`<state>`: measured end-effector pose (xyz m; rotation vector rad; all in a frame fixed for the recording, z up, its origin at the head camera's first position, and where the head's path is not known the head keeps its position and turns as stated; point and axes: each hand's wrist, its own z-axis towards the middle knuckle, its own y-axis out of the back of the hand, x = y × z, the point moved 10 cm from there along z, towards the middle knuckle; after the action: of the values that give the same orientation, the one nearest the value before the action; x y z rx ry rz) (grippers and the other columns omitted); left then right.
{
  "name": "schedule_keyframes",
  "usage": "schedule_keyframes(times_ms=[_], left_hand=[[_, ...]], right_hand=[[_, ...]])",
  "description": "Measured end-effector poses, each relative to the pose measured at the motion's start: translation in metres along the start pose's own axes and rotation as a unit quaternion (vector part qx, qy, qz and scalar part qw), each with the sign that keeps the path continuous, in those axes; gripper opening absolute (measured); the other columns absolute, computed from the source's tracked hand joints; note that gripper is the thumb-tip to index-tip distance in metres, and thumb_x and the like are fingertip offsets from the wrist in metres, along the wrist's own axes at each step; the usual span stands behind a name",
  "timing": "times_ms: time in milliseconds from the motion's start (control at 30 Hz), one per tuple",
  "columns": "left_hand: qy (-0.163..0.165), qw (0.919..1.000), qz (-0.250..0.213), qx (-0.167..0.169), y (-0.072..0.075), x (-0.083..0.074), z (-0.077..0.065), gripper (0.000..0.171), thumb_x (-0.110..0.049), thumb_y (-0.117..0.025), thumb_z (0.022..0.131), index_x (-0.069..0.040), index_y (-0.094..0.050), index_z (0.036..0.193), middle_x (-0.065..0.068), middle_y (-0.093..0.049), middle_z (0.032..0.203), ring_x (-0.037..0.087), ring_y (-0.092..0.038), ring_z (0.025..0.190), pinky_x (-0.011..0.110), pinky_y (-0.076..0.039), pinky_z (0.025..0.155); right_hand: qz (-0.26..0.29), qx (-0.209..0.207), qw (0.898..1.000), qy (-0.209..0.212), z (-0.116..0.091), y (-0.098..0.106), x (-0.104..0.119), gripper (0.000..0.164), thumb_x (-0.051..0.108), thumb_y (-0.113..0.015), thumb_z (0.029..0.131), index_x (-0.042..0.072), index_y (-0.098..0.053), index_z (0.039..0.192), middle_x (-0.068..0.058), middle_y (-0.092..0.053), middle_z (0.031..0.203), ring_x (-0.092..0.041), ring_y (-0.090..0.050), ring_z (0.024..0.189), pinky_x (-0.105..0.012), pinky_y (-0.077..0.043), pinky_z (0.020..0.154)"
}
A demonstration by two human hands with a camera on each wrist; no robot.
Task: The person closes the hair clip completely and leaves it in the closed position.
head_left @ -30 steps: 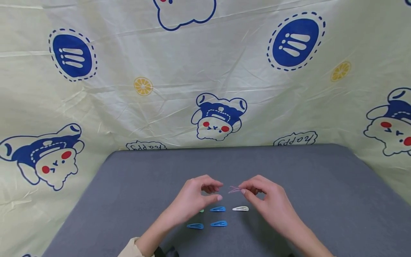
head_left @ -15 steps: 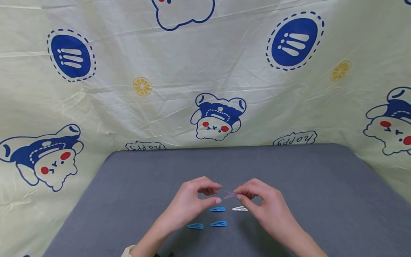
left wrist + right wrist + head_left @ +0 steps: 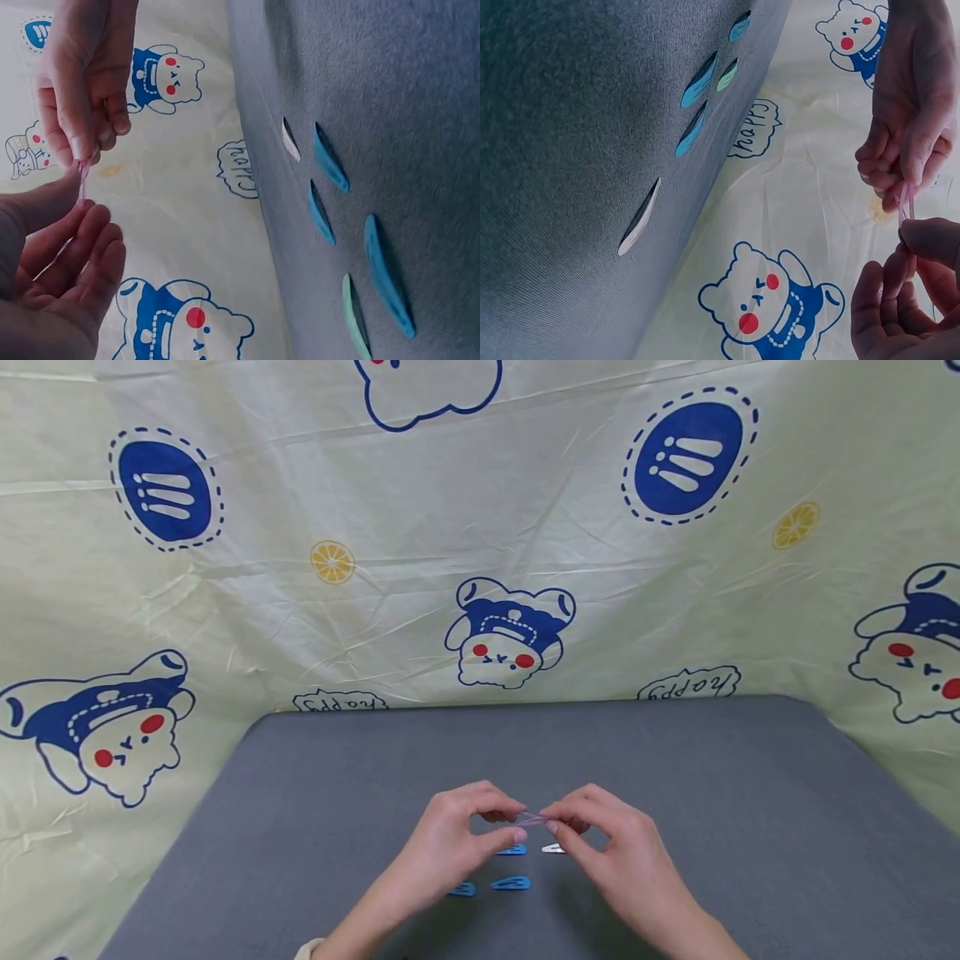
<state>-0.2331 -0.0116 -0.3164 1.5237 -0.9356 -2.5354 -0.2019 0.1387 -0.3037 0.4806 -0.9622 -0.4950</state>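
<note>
In the head view, a thin pink hair clip (image 3: 532, 819) is held above the table between both hands, its two strips spread apart. My right hand (image 3: 611, 839) pinches one end between thumb and forefinger. At the other end is my left hand (image 3: 467, 827), with thumb and forefinger on the splayed strips. The left wrist view shows the pink clip (image 3: 83, 180) running between the fingertips of both hands. Below the hands lie several snap hair clips: a blue clip (image 3: 512, 883), more blue ones, a white clip (image 3: 553, 848) and a pale green clip (image 3: 354, 315), hidden in the head view.
A grey cloth-covered table (image 3: 360, 760) lies beneath the hands. Behind it and along both sides hangs a pale printed curtain (image 3: 420, 502) with blue cartoon figures. The loose clips sit close together near the table's front.
The hands have drawn together. My right hand has moved left and slightly down with the pink clip, and my left thumb and forefinger now meet its splayed end.
</note>
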Motion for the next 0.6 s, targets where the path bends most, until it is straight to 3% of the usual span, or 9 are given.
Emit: schedule_keyframes(times_ms=[167,333,467,600], left_hand=[[-0.008,0.9986,-0.032,-0.041,0.005,-0.002,-0.002,0.010,-0.018,-0.076,0.088,-0.020,-0.079,0.098,-0.016,-0.068,0.087,0.008,-0.062,0.080,0.029,-0.052,0.070],[-0.014,0.9963,-0.042,-0.073,0.008,-0.002,-0.003,0.010,-0.015,-0.077,0.087,-0.024,-0.079,0.092,-0.017,-0.069,0.084,0.009,-0.062,0.076,0.028,-0.049,0.064],[-0.001,0.9948,-0.078,-0.065,0.006,0.002,-0.003,0.009,-0.015,-0.076,0.087,-0.023,-0.079,0.090,-0.013,-0.070,0.084,0.012,-0.063,0.077,0.028,-0.050,0.068],[0.028,0.9899,-0.135,-0.034,0.001,0.010,-0.001,0.005,-0.016,-0.076,0.088,-0.018,-0.079,0.091,-0.006,-0.071,0.085,0.016,-0.064,0.080,0.030,-0.052,0.073]], right_hand=[[0.022,-0.008,1.000,0.007,-0.001,0.000,0.000,0.024,0.010,-0.076,0.087,0.031,-0.074,0.098,0.020,-0.062,0.091,-0.003,-0.057,0.077,-0.024,-0.051,0.066],[0.080,-0.012,0.997,0.015,-0.002,-0.001,-0.004,0.017,0.018,-0.072,0.091,0.030,-0.074,0.103,0.013,-0.067,0.097,-0.006,-0.061,0.084,-0.025,-0.051,0.069],[0.161,0.008,0.987,-0.016,-0.001,-0.007,-0.013,0.015,0.020,-0.069,0.093,0.027,-0.074,0.105,0.007,-0.069,0.099,-0.012,-0.062,0.088,-0.028,-0.053,0.071],[0.236,0.040,0.971,-0.025,0.000,-0.013,-0.017,0.015,0.012,-0.067,0.094,0.016,-0.075,0.106,-0.002,-0.070,0.100,-0.022,-0.064,0.089,-0.031,-0.055,0.074]])
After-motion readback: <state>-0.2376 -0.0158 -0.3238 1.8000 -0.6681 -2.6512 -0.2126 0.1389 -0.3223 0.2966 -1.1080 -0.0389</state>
